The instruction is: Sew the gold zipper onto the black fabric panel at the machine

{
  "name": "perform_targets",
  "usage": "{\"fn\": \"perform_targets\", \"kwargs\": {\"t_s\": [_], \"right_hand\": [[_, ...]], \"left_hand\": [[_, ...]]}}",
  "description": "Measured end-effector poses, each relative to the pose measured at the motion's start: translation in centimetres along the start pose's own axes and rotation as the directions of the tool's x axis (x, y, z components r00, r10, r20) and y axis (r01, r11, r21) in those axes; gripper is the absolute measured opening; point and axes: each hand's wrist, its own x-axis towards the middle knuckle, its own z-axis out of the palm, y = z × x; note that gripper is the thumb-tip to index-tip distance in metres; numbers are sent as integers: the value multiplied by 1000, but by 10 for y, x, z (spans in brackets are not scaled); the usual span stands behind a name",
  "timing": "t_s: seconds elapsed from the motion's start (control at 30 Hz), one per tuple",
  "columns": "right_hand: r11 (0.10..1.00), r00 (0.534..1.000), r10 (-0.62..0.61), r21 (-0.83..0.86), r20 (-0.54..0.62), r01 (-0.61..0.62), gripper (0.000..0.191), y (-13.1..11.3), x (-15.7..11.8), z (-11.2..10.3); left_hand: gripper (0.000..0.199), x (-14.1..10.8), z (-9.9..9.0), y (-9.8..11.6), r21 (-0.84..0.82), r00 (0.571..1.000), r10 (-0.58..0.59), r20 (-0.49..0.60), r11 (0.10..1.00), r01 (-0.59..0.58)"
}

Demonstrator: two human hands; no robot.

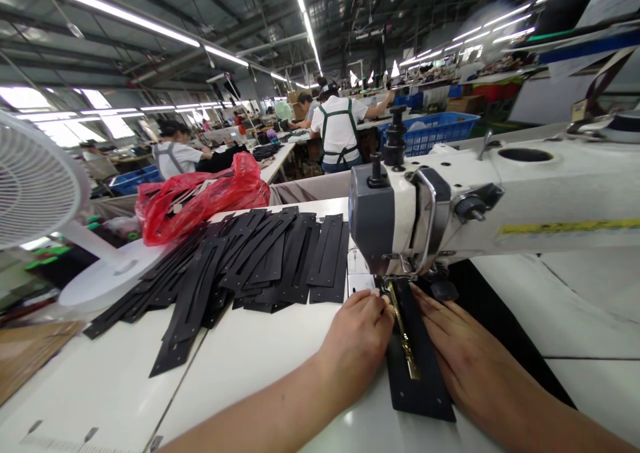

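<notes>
A black strip (pixel 420 393) with a gold zipper (pixel 406 343) along its middle lies under the needle area of a white and grey sewing machine (pixel 373 216). My left hand (pixel 359 336) rests at the strip's left edge, its fingers bent together close to the presser foot; whatever they pinch is hidden. On the right edge lies my right hand (pixel 467 353), fingers stretched forward and flat. Beneath and beyond it a larger black piece (pixel 500 306) spreads over the table. Many black slotted strips (pixel 265 260) are heaped left of the machine.
A red plastic bag (pixel 200 196) sits behind the heap, beside a white fan (pixel 95 273). Brown cardboard (pixel 33 353) is at the left edge. Beyond the table are a blue basket (pixel 435 130) and people in white shirts at other tables.
</notes>
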Motion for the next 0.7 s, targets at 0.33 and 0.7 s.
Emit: {"fn": "perform_targets", "kwargs": {"t_s": [0.33, 0.7], "right_hand": [[990, 1000, -17, 143, -15, 19, 44, 7, 10, -8], [985, 957, -163, -98, -242, 143, 25, -19, -12, -16]], "left_hand": [[20, 2, 2, -4, -37, 1000, -15, 23, 999, 16], [22, -4, -3, -7, -166, 997, -58, 54, 984, 66]]}}
